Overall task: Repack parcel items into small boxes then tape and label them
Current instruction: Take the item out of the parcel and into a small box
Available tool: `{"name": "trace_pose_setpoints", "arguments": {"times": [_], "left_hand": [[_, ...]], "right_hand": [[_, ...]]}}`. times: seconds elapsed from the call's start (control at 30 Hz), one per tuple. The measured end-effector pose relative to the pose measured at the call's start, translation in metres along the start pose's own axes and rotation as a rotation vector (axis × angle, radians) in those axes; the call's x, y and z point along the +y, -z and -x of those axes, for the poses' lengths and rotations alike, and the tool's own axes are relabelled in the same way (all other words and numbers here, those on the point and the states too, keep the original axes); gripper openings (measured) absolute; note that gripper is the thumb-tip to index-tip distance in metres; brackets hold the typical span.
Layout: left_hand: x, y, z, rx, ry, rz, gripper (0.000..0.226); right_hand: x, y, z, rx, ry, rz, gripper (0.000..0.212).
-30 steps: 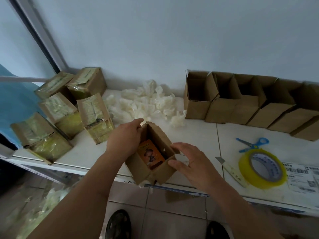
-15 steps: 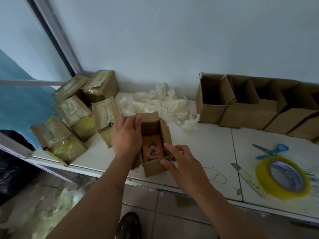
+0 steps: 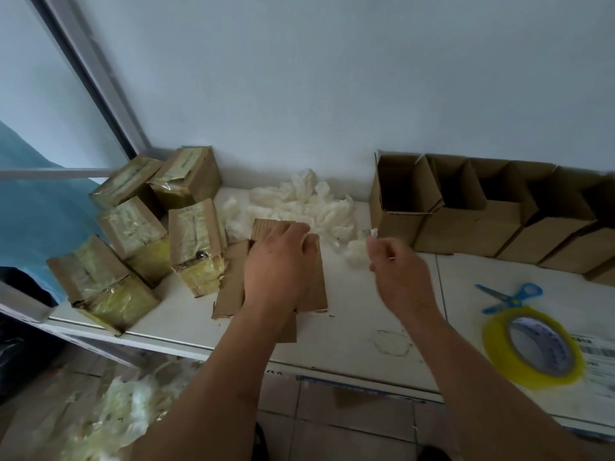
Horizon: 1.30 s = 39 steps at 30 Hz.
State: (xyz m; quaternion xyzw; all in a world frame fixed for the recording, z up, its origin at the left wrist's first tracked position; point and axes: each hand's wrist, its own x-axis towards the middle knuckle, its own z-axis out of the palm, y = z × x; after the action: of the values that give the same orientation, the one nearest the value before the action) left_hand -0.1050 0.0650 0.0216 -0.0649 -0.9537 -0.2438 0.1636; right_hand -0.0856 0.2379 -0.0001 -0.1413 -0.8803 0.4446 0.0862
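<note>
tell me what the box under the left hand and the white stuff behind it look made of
Box: matte brown corrugated cardboard, judging by the ribbed flaps. White stuff: crumpled, soft and slightly translucent, likely foam wrap or thin plastic; too blurred to be sure.

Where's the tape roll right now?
In the head view, the yellow tape roll lies flat at the table's right front edge, just in front of the blue scissors, overlapping the shipping labels.

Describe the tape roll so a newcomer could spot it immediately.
Start at the white table and go to its near right corner. The tape roll lies flat there, just in front of the blue scissors and partly over a printed label sheet. It is the only round, bright yellow thing among brown boxes.
</note>
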Motion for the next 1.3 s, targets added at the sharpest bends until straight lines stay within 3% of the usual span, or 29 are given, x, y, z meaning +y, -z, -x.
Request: {"name": "trace_pose_setpoints", "arguments": {"times": [0.13, 0.2, 0.3, 0.37, 0.57, 0.87, 1.1, 1.3], "left_hand": [[0.021, -0.01, 0.0, -0.086, 0.005, 0.059, 0.031], [0.027, -0.013, -0.001, -0.119, 0.013, 0.054, 0.033], [0.032, -0.016, -0.004, -0.144, 0.035, 0.067, 0.033], [0.032, -0.018, -0.005, -0.152, 0.055, 0.075, 0.033], [0.036, -0.02, -0.011, -0.15, 0.086, 0.146, 0.03], [0.049, -0.013, -0.007, -0.167, 0.138, 0.312, 0.031], [0.063, 0.0, 0.017, -0.178, 0.098, 0.432, 0.04], [0.058, 0.011, 0.033, -0.209, 0.072, 0.402, 0.039]], "right_hand": [[0.005, 0.027, -0.047, 0.052, -0.544, -0.575, 0.055], [0.005, 0.035, -0.065, 0.018, -0.653, -0.716, 0.062], [0.005, 0.038, -0.086, -0.034, -0.724, -0.74, 0.069], [0.007, 0.037, -0.097, -0.059, -0.767, -0.749, 0.063], [0.011, 0.032, -0.105, -0.049, -0.716, -0.82, 0.03], [-0.008, 0.049, -0.027, 0.039, -0.634, -0.891, 0.023], [0.0, 0.045, 0.064, 0.023, -0.699, -0.847, 0.024], [0.011, 0.04, 0.113, 0.011, -0.758, -0.84, 0.022]]}}
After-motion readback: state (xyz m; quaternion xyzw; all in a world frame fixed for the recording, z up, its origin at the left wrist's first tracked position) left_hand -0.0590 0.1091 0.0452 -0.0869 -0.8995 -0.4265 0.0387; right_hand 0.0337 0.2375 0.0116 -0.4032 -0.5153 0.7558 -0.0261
